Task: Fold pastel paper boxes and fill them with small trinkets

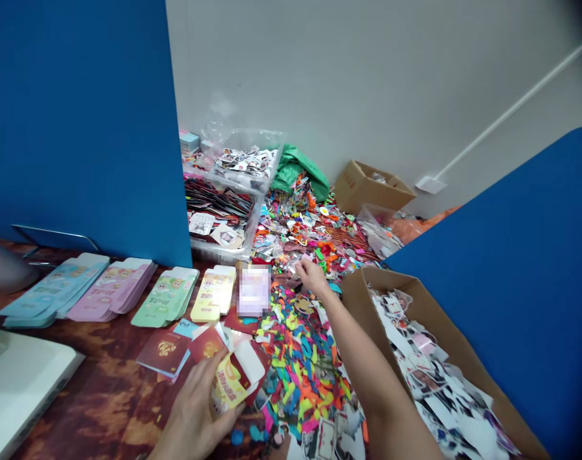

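Two bare hands work above a desk [96, 406] with a glossy, brown marbled surface. At the bottom of the frame, the left hand [195, 409] has its fingers curled and holds a folded yellow paper envelope [230, 380] between thumb and fingers, with its white flap standing open. Just beside this hand lie thin red booklets [163, 351]. The right hand [312, 276] reaches to the middle of the frame, and its fingers are gathered close together just over a thick heap of small, colorful paper scraps [300, 361]; I cannot tell if they pinch anything. Along the desk's far side, four flat rows of die-cut paper envelopes lie overlapped: blue [55, 289], pink [111, 289], green [168, 296] and yellow [213, 292]. A pixelated card [253, 291] stands beside the yellow row. At lower right, a corrugated cardboard box [405, 306] holds many cut photo papers [437, 377] with ragged edges. Toward the upper middle are transparent plastic bins [236, 163] full of paper pieces, a crumpled green plastic bag [298, 172] and another cardboard box [370, 188]. Smooth blue panels [80, 128] stand at upper left.
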The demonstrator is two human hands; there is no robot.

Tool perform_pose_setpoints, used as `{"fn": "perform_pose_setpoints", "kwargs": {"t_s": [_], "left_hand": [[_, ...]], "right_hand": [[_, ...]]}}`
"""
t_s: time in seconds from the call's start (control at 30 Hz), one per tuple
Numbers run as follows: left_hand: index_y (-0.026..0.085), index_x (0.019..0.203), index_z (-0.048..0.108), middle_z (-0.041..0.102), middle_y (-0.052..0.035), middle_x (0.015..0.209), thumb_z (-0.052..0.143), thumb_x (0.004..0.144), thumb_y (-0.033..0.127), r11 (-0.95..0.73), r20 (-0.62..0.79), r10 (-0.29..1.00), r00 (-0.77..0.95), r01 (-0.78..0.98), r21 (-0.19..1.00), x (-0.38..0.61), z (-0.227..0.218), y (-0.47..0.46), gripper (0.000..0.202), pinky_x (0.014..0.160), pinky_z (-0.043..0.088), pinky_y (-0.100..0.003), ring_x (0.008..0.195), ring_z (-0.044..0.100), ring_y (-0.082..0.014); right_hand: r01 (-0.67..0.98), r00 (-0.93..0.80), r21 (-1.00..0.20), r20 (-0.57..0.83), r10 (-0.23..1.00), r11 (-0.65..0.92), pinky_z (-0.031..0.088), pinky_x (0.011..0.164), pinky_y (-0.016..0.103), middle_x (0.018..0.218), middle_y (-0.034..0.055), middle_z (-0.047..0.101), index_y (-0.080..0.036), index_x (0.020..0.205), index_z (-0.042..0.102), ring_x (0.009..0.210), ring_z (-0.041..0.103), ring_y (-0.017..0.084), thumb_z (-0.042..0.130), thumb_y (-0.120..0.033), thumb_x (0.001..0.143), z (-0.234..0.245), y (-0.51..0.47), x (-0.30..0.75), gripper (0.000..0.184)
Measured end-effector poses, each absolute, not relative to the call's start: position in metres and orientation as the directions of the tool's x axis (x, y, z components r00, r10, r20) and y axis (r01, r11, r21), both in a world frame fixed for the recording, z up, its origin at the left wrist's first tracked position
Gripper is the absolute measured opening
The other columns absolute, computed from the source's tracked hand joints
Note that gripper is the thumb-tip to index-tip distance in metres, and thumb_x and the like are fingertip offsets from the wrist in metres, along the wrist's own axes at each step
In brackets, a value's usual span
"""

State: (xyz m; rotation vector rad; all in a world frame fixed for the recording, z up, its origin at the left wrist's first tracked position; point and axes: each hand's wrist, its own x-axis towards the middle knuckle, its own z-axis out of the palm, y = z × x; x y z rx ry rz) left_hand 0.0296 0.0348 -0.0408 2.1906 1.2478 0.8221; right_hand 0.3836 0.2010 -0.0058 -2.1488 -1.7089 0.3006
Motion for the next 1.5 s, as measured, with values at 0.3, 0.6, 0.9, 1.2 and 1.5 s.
{"fn": "perform_pose_setpoints", "kwargs": {"t_s": [0.3, 0.6, 0.9, 1.2, 1.5], "left_hand": [[0.025, 0.139, 0.04, 0.065, -0.0102, 0.12, 0.069, 0.077, 0.035, -0.438, 0.283, 0.894, 0.348, 0.539, 0.72, 0.023, -0.037, 0.027, 0.069, 0.086, 0.058, -0.039, 0.107, 0.065, -0.0282], [0.02, 0.131, 0.05, 0.066, -0.0115, 0.113, 0.073, 0.072, 0.035, -0.182, 0.103, 0.979, 0.179, 0.511, 0.84, 0.02, -0.037, 0.039, 0.065, 0.088, 0.055, -0.048, 0.103, 0.065, -0.0301], [0.017, 0.13, 0.048, 0.065, -0.0114, 0.117, 0.071, 0.074, 0.035, -0.136, 0.078, 0.987, 0.139, 0.488, 0.862, 0.011, -0.028, 0.032, 0.063, 0.09, 0.054, -0.043, 0.105, 0.064, -0.0269], [0.024, 0.153, 0.013, 0.055, -0.0138, 0.131, 0.061, 0.087, 0.038, -0.398, 0.282, 0.916, 0.284, 0.576, 0.714, -0.009, -0.001, 0.024, 0.083, 0.093, 0.051, -0.039, 0.114, 0.06, -0.0269], [0.026, 0.135, 0.035, 0.058, -0.0086, 0.122, 0.061, 0.084, 0.027, -0.466, 0.302, 0.878, 0.371, 0.52, 0.716, -0.006, -0.004, 0.014, 0.058, 0.09, 0.052, -0.036, 0.105, 0.062, -0.0219]], "right_hand": [[0.74, 0.136, -0.672, 0.104, 0.985, -0.031, 0.036, 0.053, 0.021, 0.063, -0.0017, 0.058, -0.018, 0.075, 0.06, 0.056, 0.05, 0.012, 0.047, -0.049, 0.089, 0.031, 0.182, 0.357, 0.037], [0.39, -0.199, -0.919, -0.021, 0.98, 0.059, 0.044, 0.057, 0.022, 0.075, 0.0003, 0.064, -0.018, 0.087, 0.062, 0.063, 0.055, 0.012, 0.059, -0.053, 0.086, 0.089, 0.12, 0.262, 0.035], [0.221, -0.266, -0.974, -0.102, 0.959, -0.042, 0.051, 0.064, 0.024, 0.094, 0.0034, 0.068, -0.02, 0.108, 0.061, 0.073, 0.063, 0.013, 0.062, -0.04, 0.089, 0.049, 0.062, 0.198, 0.028], [0.469, -0.195, -0.868, 0.082, 0.977, 0.166, 0.051, 0.065, 0.025, 0.102, 0.0041, 0.068, -0.023, 0.118, 0.06, 0.076, 0.064, 0.014, 0.057, -0.028, 0.092, 0.05, 0.025, 0.205, 0.026], [0.575, -0.085, -0.768, 0.288, 0.954, 0.283, 0.052, 0.086, 0.034, 0.111, 0.0072, 0.067, -0.026, 0.122, 0.06, 0.1, 0.063, 0.021, 0.054, -0.022, 0.093, 0.042, 0.006, 0.171, 0.029]]}}
